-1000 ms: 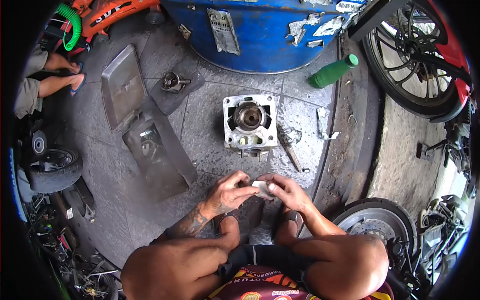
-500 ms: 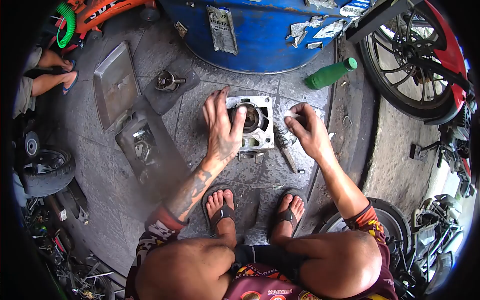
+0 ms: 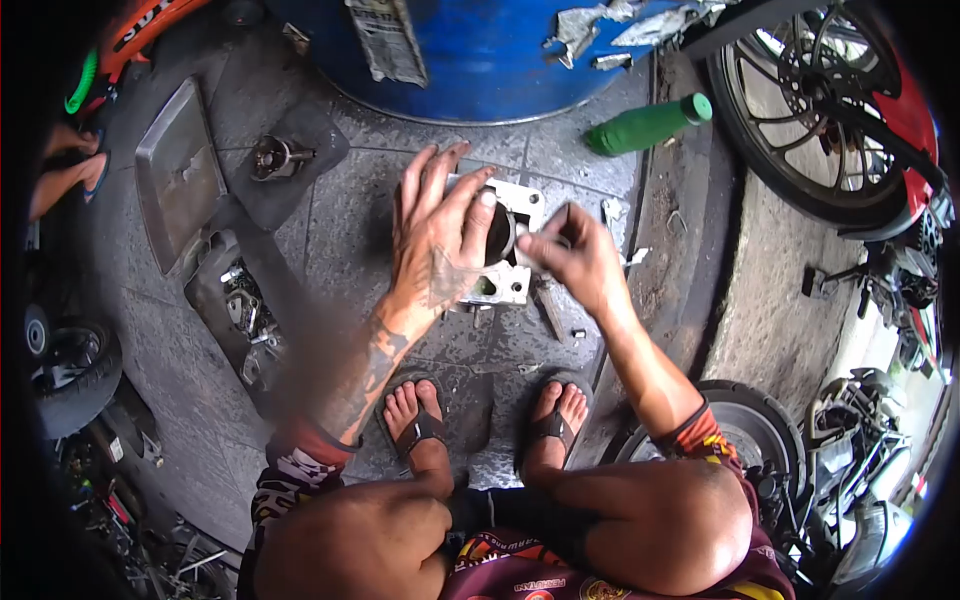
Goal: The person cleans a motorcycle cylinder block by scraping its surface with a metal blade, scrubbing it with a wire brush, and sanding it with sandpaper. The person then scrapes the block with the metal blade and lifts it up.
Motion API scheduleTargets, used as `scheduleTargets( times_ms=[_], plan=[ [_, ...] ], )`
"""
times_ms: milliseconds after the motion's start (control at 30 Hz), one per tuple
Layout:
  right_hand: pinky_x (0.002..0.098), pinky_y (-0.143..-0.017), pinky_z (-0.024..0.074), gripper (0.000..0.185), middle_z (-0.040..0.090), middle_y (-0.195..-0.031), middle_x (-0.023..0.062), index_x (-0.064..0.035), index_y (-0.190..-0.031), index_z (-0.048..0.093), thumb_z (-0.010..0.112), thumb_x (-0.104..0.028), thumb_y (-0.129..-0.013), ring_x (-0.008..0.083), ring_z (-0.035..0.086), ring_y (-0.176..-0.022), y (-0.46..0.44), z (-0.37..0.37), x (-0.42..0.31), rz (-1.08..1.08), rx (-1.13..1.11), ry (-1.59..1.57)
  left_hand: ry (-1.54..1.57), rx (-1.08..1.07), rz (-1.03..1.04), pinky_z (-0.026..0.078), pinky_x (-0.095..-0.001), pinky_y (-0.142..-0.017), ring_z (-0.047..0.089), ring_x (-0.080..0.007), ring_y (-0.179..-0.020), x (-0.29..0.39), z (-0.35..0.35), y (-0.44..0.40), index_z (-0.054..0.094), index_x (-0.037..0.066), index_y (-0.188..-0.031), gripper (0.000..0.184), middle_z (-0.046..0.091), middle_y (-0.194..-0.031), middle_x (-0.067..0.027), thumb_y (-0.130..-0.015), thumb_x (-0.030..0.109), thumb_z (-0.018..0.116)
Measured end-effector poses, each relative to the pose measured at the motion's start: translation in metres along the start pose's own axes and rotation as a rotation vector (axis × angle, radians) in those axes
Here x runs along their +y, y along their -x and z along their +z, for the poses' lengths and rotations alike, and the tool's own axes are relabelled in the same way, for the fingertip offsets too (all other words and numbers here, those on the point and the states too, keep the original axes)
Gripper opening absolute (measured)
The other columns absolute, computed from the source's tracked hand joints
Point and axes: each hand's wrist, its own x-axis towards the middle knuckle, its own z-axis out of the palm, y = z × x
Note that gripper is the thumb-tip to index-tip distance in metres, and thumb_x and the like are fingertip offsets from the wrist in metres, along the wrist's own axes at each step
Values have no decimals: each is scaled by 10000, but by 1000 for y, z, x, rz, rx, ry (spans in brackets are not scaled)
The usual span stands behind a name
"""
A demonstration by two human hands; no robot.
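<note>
A metal engine cylinder block [image 3: 516, 290] with a round bore lies on the tiled floor in front of my feet. My left hand [image 3: 435, 235] covers its left side, thumb by the bore rim and fingers stretched over the far edge. Beside the bore, on its right, my right hand [image 3: 580, 258] is pinched on a small pale piece, mostly hidden by the fingers and slightly blurred. A flat, dirty metal strip [image 3: 550, 310] lies near the block, below my right hand.
Left of the block are a shallow metal tray [image 3: 180, 170], a cylindrical metal part [image 3: 278, 158] on a dark mat, and a container of metal parts [image 3: 245, 310]. A blue drum [image 3: 470, 70], green bottle [image 3: 650, 127] and motorcycle wheel [image 3: 800, 120] stand beyond. Another person's foot [image 3: 95, 172] shows left.
My right hand has moved left, bringing the pale piece against the bore's edge. My left fingers have come closer over the block. The whole view has shifted, so things appear farther left and higher.
</note>
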Motion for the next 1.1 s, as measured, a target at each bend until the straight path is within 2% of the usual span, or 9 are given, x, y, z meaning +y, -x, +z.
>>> scheduleTargets(
  times_ms=[267,467,600,667,733,867,933,967,1100],
  plan=[
    [218,-493,415,319,631,-635,50,-36,-740,545,814,-179,-833,79,552,-543,27,2,4,157,-115,-86,-2,-15,-12,291,-476,-1136,377,-377,-1348,-5,2,-1,677,58,-1193,405,525,-1388,-149,-1021,327,427],
    [222,-507,406,310,631,-628,59,-37,-730,538,794,-169,-845,80,546,-555,2,-10,1,115,98,-175,58,-86,123,313,-465,-1132,383,-379,-1340,-7,3,-14,689,58,-1166,327,549,-1371,-139,-968,247,511],
    [226,-503,402,296,619,-622,49,-40,-729,537,787,-143,-848,74,532,-553,28,1,4,163,-105,-187,57,-133,139,311,-465,-1134,383,-381,-1341,-5,4,-14,701,81,-1158,327,552,-1364,-139,-977,278,513],
    [242,-501,396,301,607,-616,32,-44,-723,539,780,-166,-855,70,514,-550,11,-12,-5,101,11,-1,70,-127,175,315,-461,-1132,390,-371,-1339,-6,4,-17,704,82,-1152,328,556,-1358,-135,-975,291,523],
    [237,-505,404,321,620,-625,41,-45,-715,534,785,-191,-853,77,521,-542,10,-10,1,105,84,-85,66,-103,179,320,-458,-1129,401,-360,-1333,-6,6,-16,708,87,-1146,315,562,-1351,-129,-966,282,538],
    [243,-518,432,298,655,-647,82,-37,-720,545,809,-130,-821,90,565,-562,43,10,11,191,-54,-182,73,-117,194,336,-466,-1117,408,-347,-1329,-9,10,-15,712,93,-1145,300,570,-1335,-130,-968,270,545],
    [240,-524,434,296,653,-646,78,-28,-724,551,797,-149,-838,88,565,-566,26,-2,8,74,-40,-80,67,-119,178,335,-461,-1120,413,-345,-1325,-6,6,-17,709,87,-1147,296,573,-1333,-128,-967,253,542],
    [235,-529,434,299,649,-643,70,-26,-729,556,785,-173,-853,84,563,-569,11,-14,7,1,81,-30,87,-154,187,301,-472,-1138,393,-358,-1351,-7,5,-19,699,64,-1175,420,560,-1364,-148,-1017,370,457],
    [236,-544,431,310,642,-653,57,-30,-726,556,790,-190,-852,79,547,-571,27,4,10,-16,186,-105,54,-128,166,330,-458,-1118,417,-346,-1324,-4,5,-15,706,79,-1157,352,568,-1344,-137,-998,310,492]
  ],
)
